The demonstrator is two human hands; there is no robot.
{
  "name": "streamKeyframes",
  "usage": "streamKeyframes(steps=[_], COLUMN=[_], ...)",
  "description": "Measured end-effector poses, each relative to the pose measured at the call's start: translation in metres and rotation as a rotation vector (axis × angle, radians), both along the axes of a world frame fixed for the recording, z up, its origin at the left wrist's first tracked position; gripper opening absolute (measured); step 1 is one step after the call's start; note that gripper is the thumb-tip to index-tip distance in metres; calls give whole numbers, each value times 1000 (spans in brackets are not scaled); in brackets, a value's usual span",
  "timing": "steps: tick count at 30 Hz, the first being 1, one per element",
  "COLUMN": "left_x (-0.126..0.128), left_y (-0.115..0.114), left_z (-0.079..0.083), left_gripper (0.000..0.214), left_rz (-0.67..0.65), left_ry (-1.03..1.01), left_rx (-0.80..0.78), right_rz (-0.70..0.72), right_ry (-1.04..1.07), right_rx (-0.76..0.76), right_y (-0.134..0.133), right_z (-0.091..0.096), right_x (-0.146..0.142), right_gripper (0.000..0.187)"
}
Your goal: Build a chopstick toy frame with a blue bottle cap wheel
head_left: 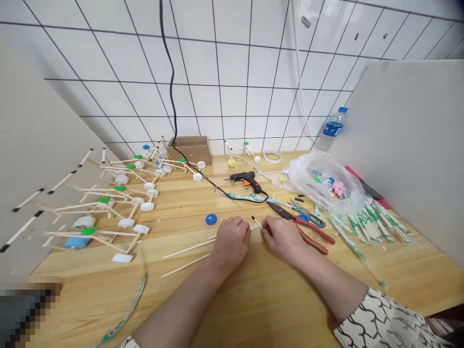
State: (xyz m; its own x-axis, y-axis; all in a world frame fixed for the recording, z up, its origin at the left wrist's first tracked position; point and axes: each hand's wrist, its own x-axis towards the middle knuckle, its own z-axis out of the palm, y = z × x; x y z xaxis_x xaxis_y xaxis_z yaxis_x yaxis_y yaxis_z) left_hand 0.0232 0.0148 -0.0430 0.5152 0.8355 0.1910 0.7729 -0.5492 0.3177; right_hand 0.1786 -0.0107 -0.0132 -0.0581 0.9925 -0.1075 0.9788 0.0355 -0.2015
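My left hand [231, 241] lies on the wooden table [253, 299], fingers curled over the ends of thin wooden sticks [188, 249] that stretch away to the left. My right hand [282, 237] sits right beside it, fingertips pinched on a short black-tipped stick [254, 222] that pokes up between the two hands. Both hands are closed around the sticks. A blue bottle cap [211, 219] lies just beyond my left hand. Red-handled pliers [308, 231] rest against the far side of my right hand.
Several stick-and-cap models [123, 203] crowd the left side. A black glue gun [246, 179] with its cable, scissors [308, 214], a plastic bag of caps [322, 181], wrapped chopsticks [369, 224], a cardboard box [192, 147] and a water bottle [331, 128] stand behind. Grey boards flank both sides.
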Motion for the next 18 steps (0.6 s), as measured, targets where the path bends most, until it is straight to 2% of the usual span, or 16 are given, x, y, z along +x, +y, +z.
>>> streamKeyframes(steps=[4, 12, 18], left_x=[1, 1, 1], left_y=[0, 2, 1], left_z=[-1, -5, -3], left_gripper=[20, 18, 15], left_rz=[-7, 1, 6], left_ry=[-7, -37, -32], left_rx=[5, 47, 61], right_rz=[14, 17, 10], right_ry=[9, 26, 74], right_rx=[14, -11, 18], right_y=[2, 3, 7], right_z=[-3, 2, -4], right_x=[-1, -3, 0], right_gripper=[15, 12, 12])
